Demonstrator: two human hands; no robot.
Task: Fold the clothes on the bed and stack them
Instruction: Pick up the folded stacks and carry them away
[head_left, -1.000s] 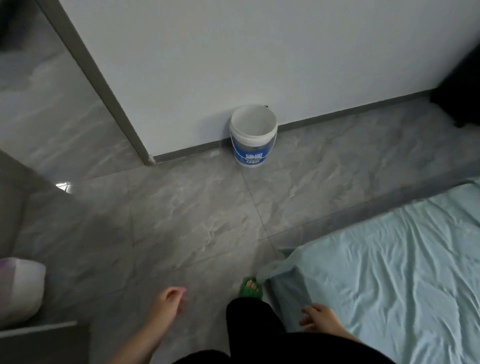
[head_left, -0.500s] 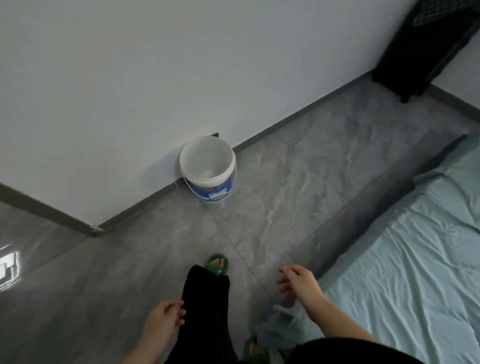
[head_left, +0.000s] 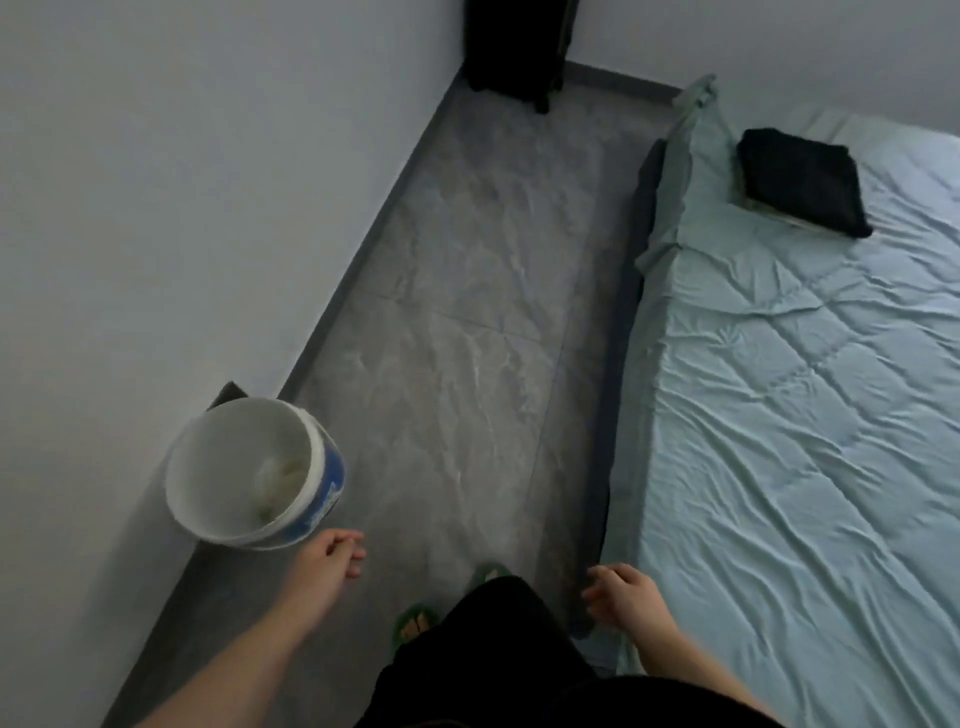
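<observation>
**Folding looks nearly done, hands empty**

Head view: a black folded garment (head_left: 802, 182) lies on a paler layer near the far corner of the bed with the pale green sheet (head_left: 805, 415). No loose clothes show on the visible sheet, so little seems left, though part of the bed is out of frame. The left hand (head_left: 327, 564) and the right hand (head_left: 621, 592) hang loosely curled, holding nothing. The white plastic bucket with a blue label (head_left: 249, 473) holds pale crumpled scraps.

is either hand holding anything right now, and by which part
Nothing is held. The left hand hangs loosely curled near the bucket, the right hand by the bed edge; the folded black clothes lie far off on the bed.
</observation>
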